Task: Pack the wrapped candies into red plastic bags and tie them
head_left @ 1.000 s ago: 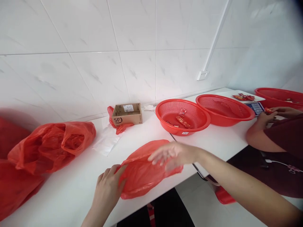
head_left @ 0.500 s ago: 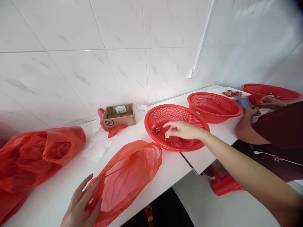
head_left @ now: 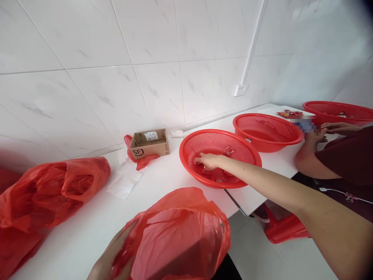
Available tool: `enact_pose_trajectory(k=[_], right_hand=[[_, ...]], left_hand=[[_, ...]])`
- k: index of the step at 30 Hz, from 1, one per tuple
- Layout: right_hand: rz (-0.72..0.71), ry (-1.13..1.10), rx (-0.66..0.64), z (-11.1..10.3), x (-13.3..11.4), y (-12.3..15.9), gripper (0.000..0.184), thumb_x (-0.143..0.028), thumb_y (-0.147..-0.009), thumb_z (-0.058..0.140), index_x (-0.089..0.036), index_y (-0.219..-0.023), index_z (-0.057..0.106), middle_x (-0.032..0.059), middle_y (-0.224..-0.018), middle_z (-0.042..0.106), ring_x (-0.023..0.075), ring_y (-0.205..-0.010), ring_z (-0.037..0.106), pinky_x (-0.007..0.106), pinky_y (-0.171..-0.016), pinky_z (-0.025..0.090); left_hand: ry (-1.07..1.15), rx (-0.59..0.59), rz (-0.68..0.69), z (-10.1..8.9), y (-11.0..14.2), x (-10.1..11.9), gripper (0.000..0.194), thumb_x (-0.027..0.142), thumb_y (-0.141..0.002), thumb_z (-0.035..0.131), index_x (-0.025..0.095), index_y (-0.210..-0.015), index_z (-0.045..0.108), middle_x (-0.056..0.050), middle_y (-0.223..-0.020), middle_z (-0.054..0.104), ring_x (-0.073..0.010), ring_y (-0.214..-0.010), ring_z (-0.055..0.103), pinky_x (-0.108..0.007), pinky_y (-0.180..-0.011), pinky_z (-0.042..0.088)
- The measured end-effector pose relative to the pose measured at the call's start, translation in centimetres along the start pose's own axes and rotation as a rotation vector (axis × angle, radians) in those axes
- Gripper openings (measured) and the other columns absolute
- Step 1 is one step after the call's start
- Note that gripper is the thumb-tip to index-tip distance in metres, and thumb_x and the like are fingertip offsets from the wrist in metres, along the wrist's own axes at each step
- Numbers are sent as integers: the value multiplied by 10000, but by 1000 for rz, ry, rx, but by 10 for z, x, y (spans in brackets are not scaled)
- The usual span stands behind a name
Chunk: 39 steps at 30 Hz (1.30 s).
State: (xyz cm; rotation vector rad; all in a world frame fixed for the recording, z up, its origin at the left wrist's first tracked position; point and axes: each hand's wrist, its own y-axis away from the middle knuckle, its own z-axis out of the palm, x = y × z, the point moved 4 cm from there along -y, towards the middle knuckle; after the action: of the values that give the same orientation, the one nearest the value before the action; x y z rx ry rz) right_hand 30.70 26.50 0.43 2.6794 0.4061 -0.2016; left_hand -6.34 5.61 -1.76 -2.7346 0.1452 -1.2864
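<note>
My left hand [head_left: 109,262] grips the near red bag [head_left: 177,237] at its left edge, fingers curled into the film, holding the mouth up and open at the front edge of the desk [head_left: 87,237]. My right hand [head_left: 205,160] reaches into the nearest basket [head_left: 186,146], fingers bent down onto small red packets [head_left: 218,175] on the mesh floor. Can't tell if they have closed on one; the fingertips are hidden among the wrappers.

Handling: the bag is thin plastic, very light, limp, collapses unless held, so best taken at the rim or handle loop, pinching bunched film. The packets look small, light, slick foil, so I'd pinch them at an edge or scoop several; probably not fragile. The basket is stiff plastic mesh, light, may slide if pushed.

Around: a stuffed bag [head_left: 49,194] lies at left on the desk, a cardboard box [head_left: 150,142] by the wall with white paper [head_left: 124,179] before it, a second basket [head_left: 268,132] beyond the first, a third basket [head_left: 338,112] far right. Another person's hands [head_left: 335,127] work near that one, dark red sleeve [head_left: 346,159] in view.
</note>
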Motion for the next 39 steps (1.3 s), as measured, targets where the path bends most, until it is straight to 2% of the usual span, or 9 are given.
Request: enact_pose_trajectory(k=[8,15,19,22,24,27,30,35,39], right_hand=[[27,-1,-10,-3,3,5,565,-331,-681,721,-280,-1229,594,81,-1238,571,202,-881,630,283,-692,457],[-22,-59,109,-35,-8,26,132,-175,-763,627,-183,-889,668,64,-916,697,194,-849,640,282,-716,452],[-259,-423,268,-62,-55,67,233,-294,-923,477,-198,-1126,539,66,-1090,667,143,-914,639,227,-679,474],[-527,-764,95,-48,-114,95,283,-378,-892,556,-213,-1119,521,37,-986,682,130,-806,652,204,-586,468],[-619,-709,-103,-20,-148,99,246,-350,-873,588,-217,-1079,562,19,-937,685,131,-816,654,220,-642,488],[-521,-425,7,13,-165,84,133,-222,-832,604,-196,-961,622,39,-1014,679,159,-916,634,267,-761,483],[-402,-333,118,19,-159,71,119,-139,-849,526,-177,-903,625,48,-996,686,159,-887,636,282,-770,478],[-495,-681,-118,-17,-135,88,161,-273,-916,495,-195,-1025,584,52,-1037,678,133,-814,665,231,-630,503],[-280,-565,180,-51,-64,88,256,-340,-903,510,-208,-1115,561,89,-1150,641,181,-934,650,276,-692,520]], left_hand=[[-6,-66,-42,16,-4,7,569,328,-849,510,352,-1412,431,9,-1494,440,-241,-1410,342,-465,-1174,245],[20,-91,-115,19,-5,-1,628,360,-859,524,311,-1460,347,-32,-1532,378,-241,-1431,297,-476,-1168,242],[42,-97,-165,22,-8,0,659,334,-829,546,284,-1458,357,-55,-1522,394,-255,-1424,310,-481,-1158,256],[78,-116,-171,25,-13,12,666,306,-837,538,281,-1470,333,-59,-1536,368,-243,-1435,286,-473,-1165,236],[96,-128,-175,28,-16,21,670,297,-841,534,277,-1475,321,-59,-1538,361,-235,-1435,285,-462,-1167,235],[117,-129,-191,30,-16,30,676,294,-840,525,264,-1480,308,-66,-1534,364,-231,-1427,300,-455,-1164,246],[117,-119,-194,28,-15,33,685,290,-833,528,262,-1481,305,-70,-1537,356,-225,-1432,288,-447,-1166,244],[105,-104,-178,24,-16,31,686,296,-832,542,283,-1478,313,-63,-1534,358,-243,-1429,291,-470,-1164,238],[128,-48,-155,24,-16,28,672,354,-835,570,307,-1467,345,-55,-1510,393,-265,-1412,321,-477,-1160,246]])
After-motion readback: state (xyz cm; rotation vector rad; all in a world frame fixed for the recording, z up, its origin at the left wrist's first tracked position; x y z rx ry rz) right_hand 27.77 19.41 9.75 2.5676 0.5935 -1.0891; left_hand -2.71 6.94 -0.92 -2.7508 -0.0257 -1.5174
